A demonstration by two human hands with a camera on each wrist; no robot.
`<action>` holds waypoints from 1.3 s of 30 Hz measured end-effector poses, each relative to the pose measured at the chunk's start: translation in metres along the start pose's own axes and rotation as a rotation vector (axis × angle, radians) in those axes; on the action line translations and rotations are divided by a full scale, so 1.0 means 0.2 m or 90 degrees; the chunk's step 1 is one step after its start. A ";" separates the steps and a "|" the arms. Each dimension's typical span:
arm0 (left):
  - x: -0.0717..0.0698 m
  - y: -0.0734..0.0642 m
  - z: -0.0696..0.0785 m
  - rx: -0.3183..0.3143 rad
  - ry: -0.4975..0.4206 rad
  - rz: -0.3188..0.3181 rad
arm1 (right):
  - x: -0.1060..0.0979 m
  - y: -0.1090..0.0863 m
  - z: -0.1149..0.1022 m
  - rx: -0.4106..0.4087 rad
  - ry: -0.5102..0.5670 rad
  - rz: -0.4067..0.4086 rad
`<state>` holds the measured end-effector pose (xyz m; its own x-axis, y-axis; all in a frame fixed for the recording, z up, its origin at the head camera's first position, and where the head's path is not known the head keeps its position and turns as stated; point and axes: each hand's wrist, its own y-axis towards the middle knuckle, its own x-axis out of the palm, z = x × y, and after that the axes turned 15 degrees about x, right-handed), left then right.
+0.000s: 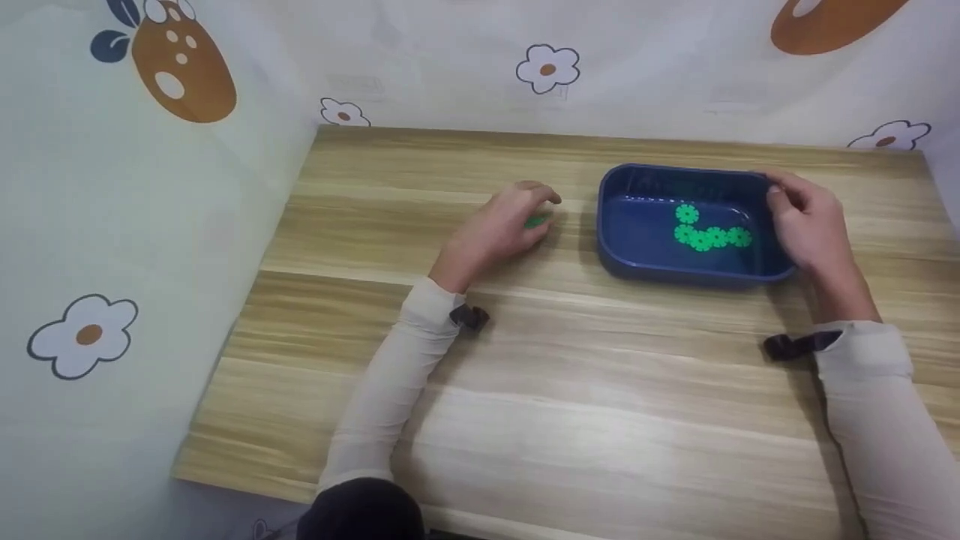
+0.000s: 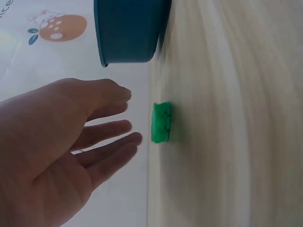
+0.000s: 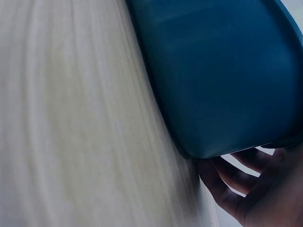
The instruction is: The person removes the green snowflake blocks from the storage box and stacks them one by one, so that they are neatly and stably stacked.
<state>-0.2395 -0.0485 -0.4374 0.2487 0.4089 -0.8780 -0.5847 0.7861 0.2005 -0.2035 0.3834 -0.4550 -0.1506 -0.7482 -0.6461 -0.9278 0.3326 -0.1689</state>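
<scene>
A deep blue plastic box with rounded corners stands on the wooden table, several flat green notched discs lying on its floor. My right hand grips the box's right end, thumb over the rim and fingers against the outer wall; the right wrist view shows the fingers at the box's lower edge. Left of the box, my left hand hovers with loosely bent fingers. Just beyond its fingertips, a small green notched block, perhaps stacked discs, rests on the table; the hand is apart from it.
The wood-grain table meets a patterned cloth wall at the back and another at the left. A black strap with a small device sits on the right wrist, a similar one on the left.
</scene>
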 end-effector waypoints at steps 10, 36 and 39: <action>0.06 0.07 0.07 0.032 0.006 0.064 | -0.01 -0.01 -0.02 -0.019 -0.041 0.013; 0.17 0.39 0.25 0.052 -0.009 0.089 | -0.02 0.01 -0.03 -0.014 -0.055 0.004; 0.17 0.45 0.27 0.056 -0.014 0.066 | -0.01 0.01 -0.03 -0.018 -0.051 0.010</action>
<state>-0.2422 0.0618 -0.4260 0.2080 0.5001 -0.8406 -0.5389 0.7758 0.3282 -0.2064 0.3824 -0.4497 -0.1388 -0.6937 -0.7067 -0.9347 0.3275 -0.1378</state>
